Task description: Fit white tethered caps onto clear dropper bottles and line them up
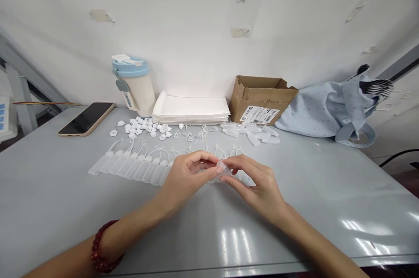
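Between the fingertips of both hands is a small translucent plastic bottle, its open neck tilted up toward me. My left hand pinches it near the neck with thumb and fingers. From the other side, my right hand grips it between thumb and fingertips. Beside and behind the hands lies a row of similar flat bottles with white caps and thin looped straps; the hands cover part of this row. Farther back sit a heap of loose white caps, some loose straps and several bare bottles.
Along the wall stand a cream tumbler with a blue lid, a stack of white sheets, a cardboard box and a light blue cloth bag. A phone lies at the left of the grey table.
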Demonstrator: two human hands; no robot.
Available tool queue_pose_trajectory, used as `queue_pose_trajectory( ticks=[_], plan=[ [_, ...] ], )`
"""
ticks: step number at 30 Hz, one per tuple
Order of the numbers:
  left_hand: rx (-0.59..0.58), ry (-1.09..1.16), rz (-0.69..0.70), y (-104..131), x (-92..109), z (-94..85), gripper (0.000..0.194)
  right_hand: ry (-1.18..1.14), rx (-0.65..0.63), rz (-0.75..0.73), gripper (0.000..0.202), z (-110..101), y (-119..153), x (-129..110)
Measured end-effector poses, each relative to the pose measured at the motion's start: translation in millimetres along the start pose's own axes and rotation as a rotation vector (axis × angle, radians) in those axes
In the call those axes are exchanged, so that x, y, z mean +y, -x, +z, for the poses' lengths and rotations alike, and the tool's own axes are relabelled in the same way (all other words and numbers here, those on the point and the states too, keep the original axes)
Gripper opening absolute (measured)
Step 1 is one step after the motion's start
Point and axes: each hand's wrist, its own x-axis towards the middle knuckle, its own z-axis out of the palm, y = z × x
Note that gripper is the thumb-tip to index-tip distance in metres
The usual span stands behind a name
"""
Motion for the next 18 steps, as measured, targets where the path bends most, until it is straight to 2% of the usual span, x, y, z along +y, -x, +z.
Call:
queue_pose_trajectory(
  ticks=[4,7,12,15,18],
  plan=[
    [0.038,0.000,0.054,0,-1,1.4,0.022,-0.024,0.001,0.052,0.017,1,0,0],
    [0.022,0.014,0.060,0,-1,1.7,0.019,-0.127,0.004,0.180,0.018,2,0,-2],
    [-0.049,0.125,0.060,-1,1,-1.1,0.017,-0.554,-0.087,0.509,0.027,-3,-6,-9],
    [-0.130,0.178,0.063,-2,3,-2.6,0.014,-0.796,-0.190,0.586,0.027,-9,-9,-12],
    [-0.139,0.096,0.094,0,3,-2.9,0.012,-0.875,-0.212,0.618,0.032,-12,-11,-11]
  ],
)
